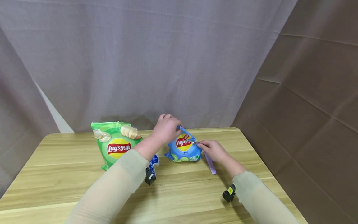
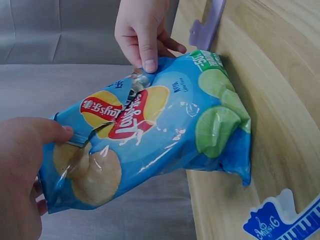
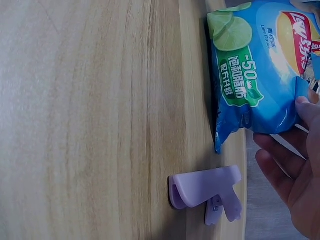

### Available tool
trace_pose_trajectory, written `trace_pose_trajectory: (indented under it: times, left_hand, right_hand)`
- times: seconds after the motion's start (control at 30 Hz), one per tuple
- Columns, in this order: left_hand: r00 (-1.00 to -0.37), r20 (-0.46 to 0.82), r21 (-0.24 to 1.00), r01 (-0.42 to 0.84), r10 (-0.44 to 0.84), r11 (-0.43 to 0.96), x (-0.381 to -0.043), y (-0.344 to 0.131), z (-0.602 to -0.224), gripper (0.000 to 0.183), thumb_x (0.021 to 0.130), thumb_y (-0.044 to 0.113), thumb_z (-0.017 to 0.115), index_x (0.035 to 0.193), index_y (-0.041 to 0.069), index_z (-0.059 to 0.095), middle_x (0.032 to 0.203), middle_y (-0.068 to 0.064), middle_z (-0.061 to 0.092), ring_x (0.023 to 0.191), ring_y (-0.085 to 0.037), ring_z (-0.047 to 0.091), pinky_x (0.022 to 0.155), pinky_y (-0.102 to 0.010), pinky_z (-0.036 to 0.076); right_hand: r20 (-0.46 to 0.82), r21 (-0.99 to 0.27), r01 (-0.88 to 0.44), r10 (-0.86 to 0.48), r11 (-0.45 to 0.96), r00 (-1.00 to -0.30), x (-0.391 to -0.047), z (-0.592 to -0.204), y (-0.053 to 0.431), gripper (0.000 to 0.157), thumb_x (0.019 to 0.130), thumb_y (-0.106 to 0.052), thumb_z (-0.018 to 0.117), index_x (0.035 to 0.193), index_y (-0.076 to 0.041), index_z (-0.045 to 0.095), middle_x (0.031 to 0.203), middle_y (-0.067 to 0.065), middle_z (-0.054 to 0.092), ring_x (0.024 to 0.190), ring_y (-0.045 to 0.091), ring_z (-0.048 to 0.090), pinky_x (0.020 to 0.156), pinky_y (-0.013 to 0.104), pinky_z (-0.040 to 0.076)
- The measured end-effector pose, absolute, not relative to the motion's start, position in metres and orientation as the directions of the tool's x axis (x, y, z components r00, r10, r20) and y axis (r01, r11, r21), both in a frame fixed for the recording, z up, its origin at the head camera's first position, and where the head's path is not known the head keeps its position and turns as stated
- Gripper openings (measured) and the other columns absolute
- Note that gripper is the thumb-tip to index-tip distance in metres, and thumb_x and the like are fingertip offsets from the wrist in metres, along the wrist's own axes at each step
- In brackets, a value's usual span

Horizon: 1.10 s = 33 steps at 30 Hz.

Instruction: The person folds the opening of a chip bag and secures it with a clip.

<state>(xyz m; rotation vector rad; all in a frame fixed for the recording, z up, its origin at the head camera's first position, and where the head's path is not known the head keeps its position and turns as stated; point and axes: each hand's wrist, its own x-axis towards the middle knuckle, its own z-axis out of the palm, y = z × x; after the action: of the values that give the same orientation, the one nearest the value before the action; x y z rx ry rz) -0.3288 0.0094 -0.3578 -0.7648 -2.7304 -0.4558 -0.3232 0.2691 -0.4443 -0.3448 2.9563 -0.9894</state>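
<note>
A blue lime-flavour Lay's chip bag (image 1: 183, 151) stands near the table's back edge, its lower end on the wood. My left hand (image 1: 167, 128) grips its top corner, thumb on the front in the left wrist view. On the other side my right hand (image 1: 213, 149) pinches the bag's edge between thumb and fingers. A slit with silvery lining runs slantwise across the printed front (image 2: 127, 107), between the two hands. Close by my right hand, a purple bag clip (image 3: 205, 187) rests on the table.
To the left stands a larger green Lay's chip bag (image 1: 118, 149), partly behind my left forearm. A blue piano-key item marked "Music" (image 2: 275, 222) lies on the wooden table (image 1: 181, 193) between the bags. Grey curtain (image 1: 156, 62) hangs behind; brown cloth (image 1: 313, 102) hangs at right.
</note>
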Motion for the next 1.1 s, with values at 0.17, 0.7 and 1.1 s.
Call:
trace_pose_trajectory:
  times: [0.17,0.7,1.1]
  left_hand:
    - [-0.818,0.312,0.212,0.556,0.484,0.804,-0.3278,0.0114,-0.3565,0.017,0.095,0.029,0.064,0.11,0.024,0.071,0.106,0.01,0.071,0.108,-0.015,0.054,0.11,-0.043,0.026]
    - [-0.799,0.341,0.222,0.58,0.495,0.784,-0.3257,0.0137,-0.3542,0.017,0.093,0.026,0.067,0.109,0.021,0.071,0.101,0.011,0.071,0.099,-0.014,0.055,0.107,-0.041,0.029]
    - [-0.821,0.325,0.245,0.553,0.47,0.796,-0.3236,0.015,-0.3554,0.019,0.093,0.026,0.066,0.11,0.021,0.072,0.101,0.01,0.071,0.1,-0.014,0.056,0.107,-0.04,0.029]
  right_hand:
    - [0.082,-0.605,-0.224,-0.22,0.764,-0.972,-0.322,-0.4426,0.2711,0.028,0.1,-0.028,0.06,0.115,-0.008,0.073,0.114,0.008,0.071,0.103,0.022,0.065,0.093,0.046,0.051]
    - [0.081,-0.613,-0.228,-0.227,0.756,-0.97,-0.3215,-0.4429,0.2729,0.031,0.099,-0.029,0.062,0.118,-0.007,0.071,0.119,0.011,0.069,0.112,0.029,0.063,0.097,0.05,0.048]
    - [0.087,-0.637,-0.259,-0.266,0.726,-0.96,-0.3188,-0.447,0.2761,0.039,0.097,-0.036,0.064,0.125,-0.009,0.066,0.113,0.005,0.07,0.106,0.025,0.062,0.09,0.046,0.05]
